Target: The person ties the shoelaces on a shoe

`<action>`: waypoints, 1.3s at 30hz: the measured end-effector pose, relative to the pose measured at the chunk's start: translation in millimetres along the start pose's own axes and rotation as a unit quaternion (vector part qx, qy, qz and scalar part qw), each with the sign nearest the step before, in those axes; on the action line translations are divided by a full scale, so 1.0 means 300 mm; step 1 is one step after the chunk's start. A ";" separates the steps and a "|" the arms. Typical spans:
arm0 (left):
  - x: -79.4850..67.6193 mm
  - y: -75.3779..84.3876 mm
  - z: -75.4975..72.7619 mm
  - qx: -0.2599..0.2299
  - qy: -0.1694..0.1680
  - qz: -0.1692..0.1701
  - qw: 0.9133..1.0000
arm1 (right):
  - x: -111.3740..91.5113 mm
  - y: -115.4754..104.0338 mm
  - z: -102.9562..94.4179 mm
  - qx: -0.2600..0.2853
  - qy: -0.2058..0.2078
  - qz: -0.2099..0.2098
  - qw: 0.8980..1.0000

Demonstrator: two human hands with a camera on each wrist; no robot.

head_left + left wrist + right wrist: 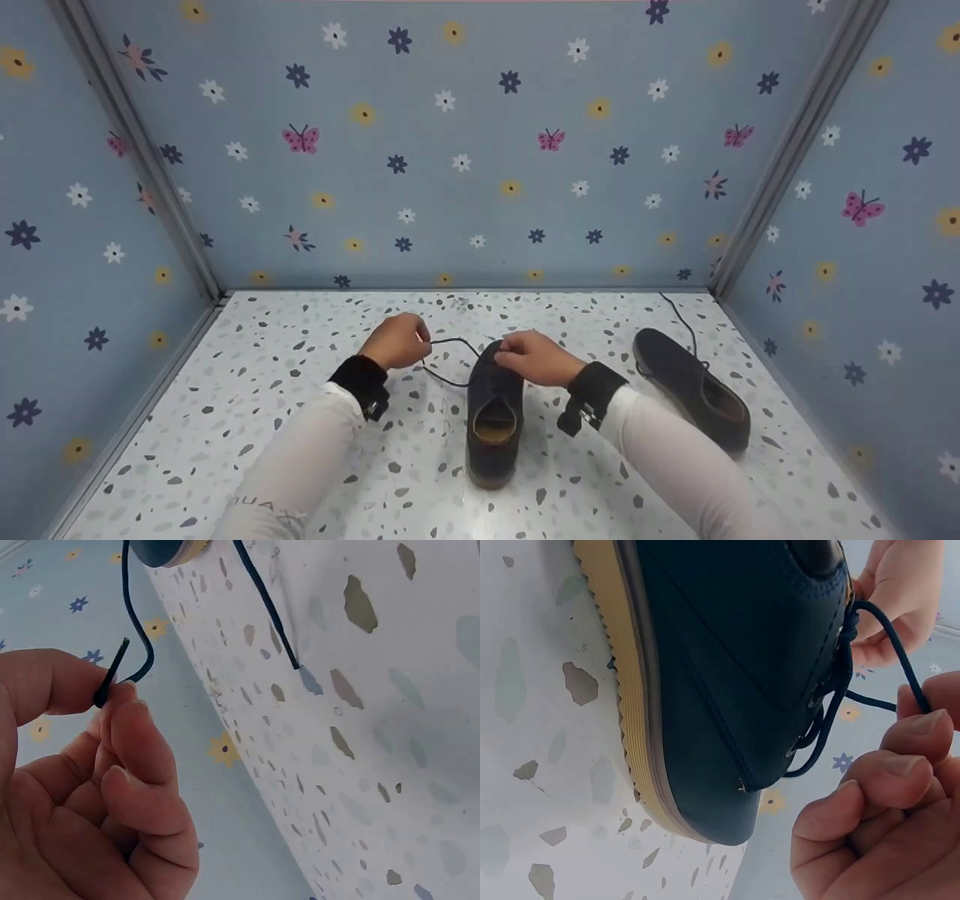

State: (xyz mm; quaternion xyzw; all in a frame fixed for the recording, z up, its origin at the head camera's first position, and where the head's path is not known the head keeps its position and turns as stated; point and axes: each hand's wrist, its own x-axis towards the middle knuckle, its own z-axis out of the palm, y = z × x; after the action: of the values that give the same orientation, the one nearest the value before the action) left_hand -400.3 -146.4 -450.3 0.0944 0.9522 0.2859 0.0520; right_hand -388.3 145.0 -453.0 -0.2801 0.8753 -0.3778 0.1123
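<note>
A dark lace-up shoe (493, 461) stands on the speckled floor, toe toward the back wall. To its left, my left hand (397, 341) pinches a dark shoelace (142, 630) near its tip between thumb and index finger; the short end sticks up past the fingertips. Another loose lace end (274, 615) trails down in the left wrist view, apart from that hand. Over the front of the shoe, my right hand (538, 358) pinches a lace (900, 645) that loops out from the eyelets. In the right wrist view its remaining fingers (829, 829) are curled beside the shoe's toe.
A second dark shoe (667, 367) lies to the right, its lace (684, 319) stretching toward the back wall. Flowered panels (465, 135) close in the back and both sides, joined by grey metal posts (802, 142). Speckled floor (300, 450) shows around the shoes.
</note>
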 end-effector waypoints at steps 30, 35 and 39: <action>-0.166 0.261 0.057 -0.214 -0.348 0.261 0.875 | 0.006 0.045 -0.032 0.042 0.043 0.031 0.998; -0.129 0.210 0.047 -0.189 -0.268 0.250 0.911 | 0.004 0.048 -0.034 0.030 0.035 0.028 0.999; -0.090 0.158 0.047 -0.189 -0.193 0.224 0.936 | 0.004 0.049 -0.035 0.027 0.035 0.028 0.999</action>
State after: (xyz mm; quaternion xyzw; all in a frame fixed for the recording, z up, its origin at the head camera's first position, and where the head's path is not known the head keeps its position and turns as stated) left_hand -364.6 -105.8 -434.4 0.3471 0.8066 0.4408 0.1861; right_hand -399.5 158.6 -456.4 -0.2387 0.8758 -0.4076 0.0993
